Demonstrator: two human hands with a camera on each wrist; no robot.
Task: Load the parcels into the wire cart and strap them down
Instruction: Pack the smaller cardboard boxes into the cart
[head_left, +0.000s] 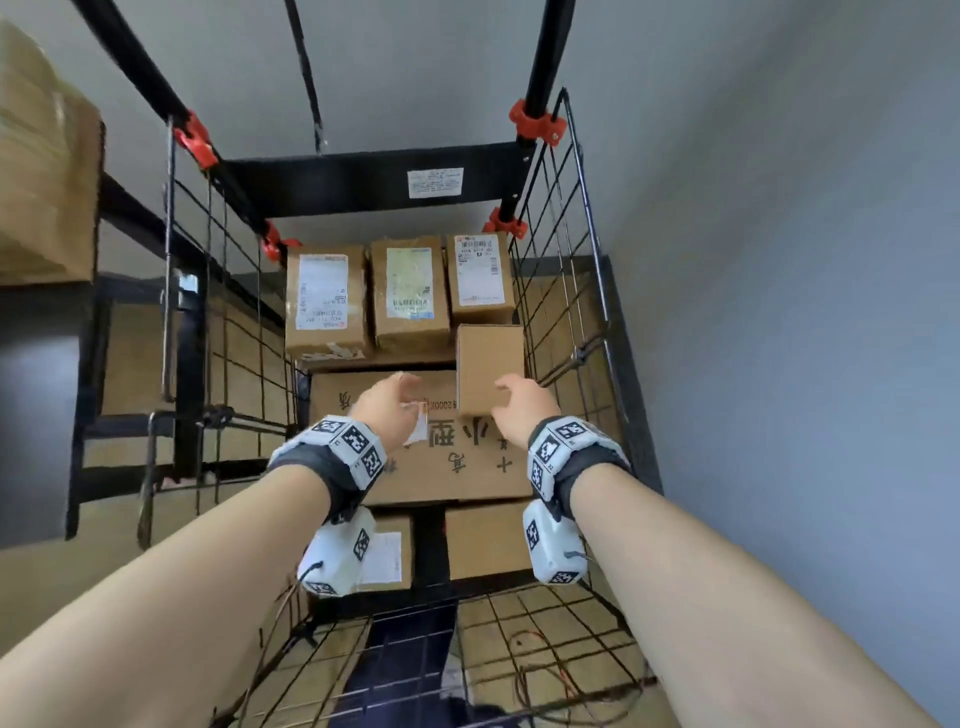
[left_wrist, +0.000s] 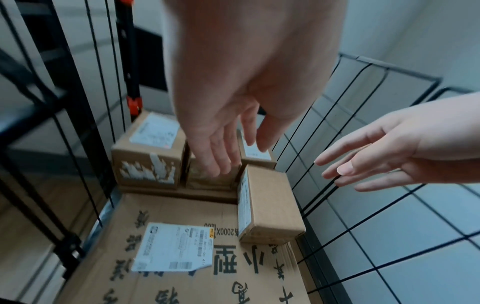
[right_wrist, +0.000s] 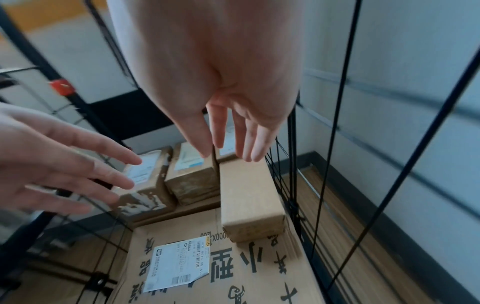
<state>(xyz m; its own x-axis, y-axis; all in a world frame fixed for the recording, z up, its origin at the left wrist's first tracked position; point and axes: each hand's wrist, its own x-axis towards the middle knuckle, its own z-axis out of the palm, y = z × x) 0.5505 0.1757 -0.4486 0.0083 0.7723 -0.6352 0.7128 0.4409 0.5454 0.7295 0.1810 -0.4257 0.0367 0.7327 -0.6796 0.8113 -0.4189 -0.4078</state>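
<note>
Three labelled parcels (head_left: 400, 291) stand in a row at the upper middle of the head view, inside the wire cart (head_left: 566, 270). Just below them a plain small parcel (head_left: 488, 369) lies on a large printed carton (head_left: 447, 467), close against the cart's right mesh wall. The left hand (head_left: 387, 408) and the right hand (head_left: 522, 410) hover over the carton on either side of the small parcel, fingers (left_wrist: 221, 152) spread and relaxed, holding nothing. Two more boxes (head_left: 483, 540) sit lower, below the carton. Red clamps (head_left: 535, 124) grip the black frame posts at the top. A stacked cardboard pile (head_left: 47, 166) fills the upper left, outside the cart.
</note>
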